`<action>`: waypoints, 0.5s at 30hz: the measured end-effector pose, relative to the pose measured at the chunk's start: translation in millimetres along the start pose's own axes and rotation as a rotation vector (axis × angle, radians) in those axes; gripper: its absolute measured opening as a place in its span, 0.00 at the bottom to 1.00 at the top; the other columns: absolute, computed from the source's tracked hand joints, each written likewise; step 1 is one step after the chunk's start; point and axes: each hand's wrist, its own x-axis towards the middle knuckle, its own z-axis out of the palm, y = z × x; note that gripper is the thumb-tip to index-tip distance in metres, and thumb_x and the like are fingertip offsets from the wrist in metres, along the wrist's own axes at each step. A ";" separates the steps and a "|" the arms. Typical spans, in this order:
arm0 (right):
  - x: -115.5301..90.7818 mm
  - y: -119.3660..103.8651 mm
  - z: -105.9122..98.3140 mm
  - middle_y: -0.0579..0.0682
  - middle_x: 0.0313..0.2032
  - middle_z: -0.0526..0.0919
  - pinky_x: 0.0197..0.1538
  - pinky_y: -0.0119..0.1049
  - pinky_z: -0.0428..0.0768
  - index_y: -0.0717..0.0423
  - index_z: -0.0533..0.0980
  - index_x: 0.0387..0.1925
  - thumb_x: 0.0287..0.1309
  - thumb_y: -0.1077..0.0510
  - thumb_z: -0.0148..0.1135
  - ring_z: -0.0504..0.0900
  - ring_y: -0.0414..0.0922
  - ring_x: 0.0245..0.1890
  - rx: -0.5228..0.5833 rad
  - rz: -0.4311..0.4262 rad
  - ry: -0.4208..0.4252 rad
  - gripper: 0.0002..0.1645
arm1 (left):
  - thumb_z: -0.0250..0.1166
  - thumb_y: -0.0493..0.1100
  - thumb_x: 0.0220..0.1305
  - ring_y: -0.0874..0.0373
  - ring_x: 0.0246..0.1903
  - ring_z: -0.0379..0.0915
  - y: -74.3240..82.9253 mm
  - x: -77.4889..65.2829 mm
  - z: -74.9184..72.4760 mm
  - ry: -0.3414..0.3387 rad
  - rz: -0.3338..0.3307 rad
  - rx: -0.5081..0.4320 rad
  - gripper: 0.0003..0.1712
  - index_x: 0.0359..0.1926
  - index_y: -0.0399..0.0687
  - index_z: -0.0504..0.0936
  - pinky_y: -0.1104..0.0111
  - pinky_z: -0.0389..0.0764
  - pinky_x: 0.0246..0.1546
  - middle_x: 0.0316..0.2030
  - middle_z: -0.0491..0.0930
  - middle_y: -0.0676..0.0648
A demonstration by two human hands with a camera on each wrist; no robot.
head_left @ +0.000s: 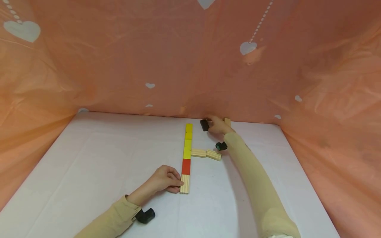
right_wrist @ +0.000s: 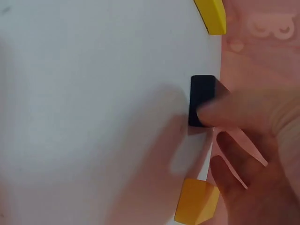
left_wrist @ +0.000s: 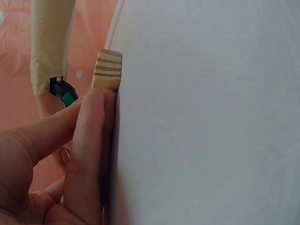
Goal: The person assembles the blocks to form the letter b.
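A straight row of flat blocks runs away from the person in the head view: yellow blocks (head_left: 188, 140) at the far part, a red block (head_left: 186, 167), then a plain wooden block (head_left: 185, 185) at the near end. My left hand (head_left: 165, 178) holds that wooden block at its left side, thumb over the edge; in the left wrist view its striped end (left_wrist: 108, 65) shows beyond the fingertips. At the far edge of the table my right hand (head_left: 216, 125) pinches a black block (right_wrist: 201, 98), right of the row's far end.
Two plain wooden blocks branch rightward from the row, one against it (head_left: 198, 152) and one slightly angled (head_left: 213, 155). Another block (head_left: 227, 121) stands at the back, behind the right hand. An orange cloth (head_left: 178, 66) with white hearts hangs around the white table (head_left: 119, 145).
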 end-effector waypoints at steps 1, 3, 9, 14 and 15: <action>0.2 -0.2 0.1 0.61 0.62 0.69 0.67 0.48 0.65 0.65 0.65 0.63 0.47 0.75 0.62 0.65 0.55 0.64 0.006 -0.016 -0.007 0.38 | 0.73 0.32 0.51 0.59 0.17 0.78 0.5 -0.1 0.1 0.001 0.000 0.002 0.14 0.35 0.31 0.76 0.66 0.85 0.24 0.19 0.78 0.45; 0.4 -0.2 1.0 0.59 0.62 0.70 0.67 0.47 0.65 0.64 0.65 0.63 0.49 0.71 0.68 0.65 0.55 0.63 0.034 -0.019 -0.014 0.39 | 0.73 0.32 0.51 0.59 0.17 0.78 0.7 -0.3 0.2 0.003 -0.001 0.005 0.14 0.35 0.31 0.76 0.66 0.85 0.24 0.19 0.78 0.45; 2.0 3.1 5.4 0.60 0.59 0.72 0.65 0.45 0.68 0.63 0.65 0.63 0.48 0.63 0.74 0.70 0.55 0.59 0.090 -0.006 0.011 0.42 | 0.73 0.32 0.51 0.59 0.17 0.79 0.3 -0.1 0.2 0.003 -0.015 0.013 0.14 0.35 0.32 0.76 0.66 0.85 0.24 0.19 0.78 0.44; 3.9 3.3 6.9 0.61 0.60 0.70 0.63 0.46 0.70 0.64 0.64 0.63 0.52 0.69 0.69 0.70 0.57 0.59 0.134 0.015 0.000 0.37 | 0.73 0.32 0.51 0.59 0.17 0.79 1.4 -0.3 -0.2 -0.001 -0.008 0.016 0.14 0.35 0.31 0.76 0.66 0.85 0.24 0.19 0.78 0.44; 4.0 2.7 6.6 0.61 0.60 0.70 0.64 0.47 0.70 0.64 0.64 0.63 0.52 0.70 0.68 0.70 0.57 0.59 0.137 0.015 -0.004 0.37 | 0.73 0.32 0.51 0.58 0.17 0.78 2.1 -0.5 -0.4 0.000 -0.008 0.016 0.14 0.35 0.31 0.76 0.66 0.85 0.24 0.19 0.78 0.44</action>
